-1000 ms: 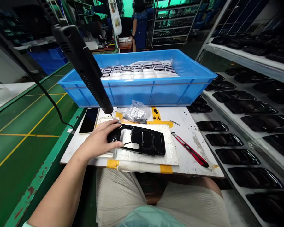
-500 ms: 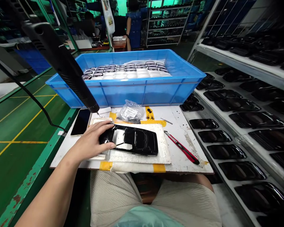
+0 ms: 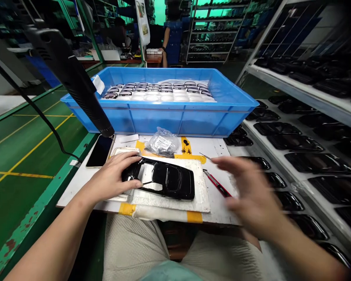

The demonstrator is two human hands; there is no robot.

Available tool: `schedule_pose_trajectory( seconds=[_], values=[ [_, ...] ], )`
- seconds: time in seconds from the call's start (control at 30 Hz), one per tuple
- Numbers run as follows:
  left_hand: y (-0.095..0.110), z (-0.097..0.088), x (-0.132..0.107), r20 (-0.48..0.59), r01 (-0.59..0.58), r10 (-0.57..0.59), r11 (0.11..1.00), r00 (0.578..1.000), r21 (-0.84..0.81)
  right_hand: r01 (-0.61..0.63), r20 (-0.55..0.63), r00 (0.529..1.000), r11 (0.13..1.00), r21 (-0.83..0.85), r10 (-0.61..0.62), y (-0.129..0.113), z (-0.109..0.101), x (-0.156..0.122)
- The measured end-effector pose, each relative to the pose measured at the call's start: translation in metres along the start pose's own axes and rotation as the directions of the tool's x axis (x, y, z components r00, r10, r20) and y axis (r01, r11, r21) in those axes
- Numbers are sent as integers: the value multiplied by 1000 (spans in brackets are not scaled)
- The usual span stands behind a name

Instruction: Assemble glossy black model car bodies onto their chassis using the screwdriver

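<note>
A glossy black model car body (image 3: 179, 181) lies on a white foam pad (image 3: 203, 199) on the bench. My left hand (image 3: 117, 173) holds its left end, thumb on the near side and fingers over the far side. My right hand (image 3: 248, 191), smeared by motion, hovers over the bench's right side with thumb and fingers apart and nothing seen between them. It partly covers a red utility knife (image 3: 218, 184). Close to its fingertips lies a thin metal rod (image 3: 205, 155). A black electric screwdriver (image 3: 82, 89) hangs at the left, above a phone (image 3: 100, 151).
Behind the pad sits a clear bag of small dark parts (image 3: 162, 142). A big blue bin (image 3: 160, 119) at the back holds rows of dark-framed clear parts. Racks of black car bodies (image 3: 317, 160) stand close on the right. A person's arm (image 3: 166, 41) shows far behind.
My right hand has come into view from the right, over the knife. The left hand stays on the car body. The view has shifted slightly, and the screwdriver's tip hangs a little further left.
</note>
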State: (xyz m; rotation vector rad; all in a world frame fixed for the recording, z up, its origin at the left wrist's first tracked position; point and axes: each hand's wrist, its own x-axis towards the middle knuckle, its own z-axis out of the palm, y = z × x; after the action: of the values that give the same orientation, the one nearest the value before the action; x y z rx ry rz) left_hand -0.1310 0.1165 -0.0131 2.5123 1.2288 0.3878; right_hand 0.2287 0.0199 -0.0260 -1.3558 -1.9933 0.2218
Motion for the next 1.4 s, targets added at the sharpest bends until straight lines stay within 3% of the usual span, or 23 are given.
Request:
schedule_pose_trajectory(
  seconds=[0.1, 0.17, 0.27, 0.37, 0.53, 0.67, 0.83, 0.93, 1.03, 1.1, 1.23, 1.4],
  values=[
    [-2, 0, 0, 4, -14, 14, 1000, 1000, 0, 50, 272, 961, 999, 8, -50, 8, 16, 3],
    [-4, 1, 0, 8, -21, 21, 1000, 1000, -3, 24, 362, 932, 1000, 2, -23, 11, 31, 6],
    [-5, 3, 1, 9, -21, 21, 1000, 1000, -18, -33, 381, 924, 999, 2, 30, 14, 50, 8],
    [-4, 3, 0, -1, -24, 24, 998, 1000, -52, -62, 344, 938, 997, 48, 42, 13, 55, 6],
    [-9, -5, -2, 3, -54, 55, 983, 998, -176, -112, 228, 971, 972, 205, 64, -2, 32, 13],
    [-15, -15, -8, 26, -86, 99, 948, 995, -306, -259, 122, 966, 897, 360, 230, -15, 15, 27],
    [-4, -17, -14, -45, -51, 36, 917, 998, -395, -514, 132, 832, 661, 547, 538, -20, 25, 30],
    [9, -19, -13, -157, 3, -85, 887, 984, -462, -615, 261, 753, 506, 604, 604, -27, 25, 28],
    [20, -24, -8, -247, 30, -195, 837, 949, -546, -696, 392, 688, 402, 595, 610, -34, 12, 33],
    [26, -28, -5, -275, 29, -235, 806, 932, -592, -709, 411, 676, 386, 590, 612, -37, 0, 37],
    [35, -35, -9, -262, 27, -249, 770, 932, -637, -683, 363, 701, 431, 590, 613, -46, -16, 40],
    [34, -41, -16, -246, 81, -275, 802, 929, -591, -679, 386, 722, 481, 554, 575, -56, -16, 36]
  ],
)
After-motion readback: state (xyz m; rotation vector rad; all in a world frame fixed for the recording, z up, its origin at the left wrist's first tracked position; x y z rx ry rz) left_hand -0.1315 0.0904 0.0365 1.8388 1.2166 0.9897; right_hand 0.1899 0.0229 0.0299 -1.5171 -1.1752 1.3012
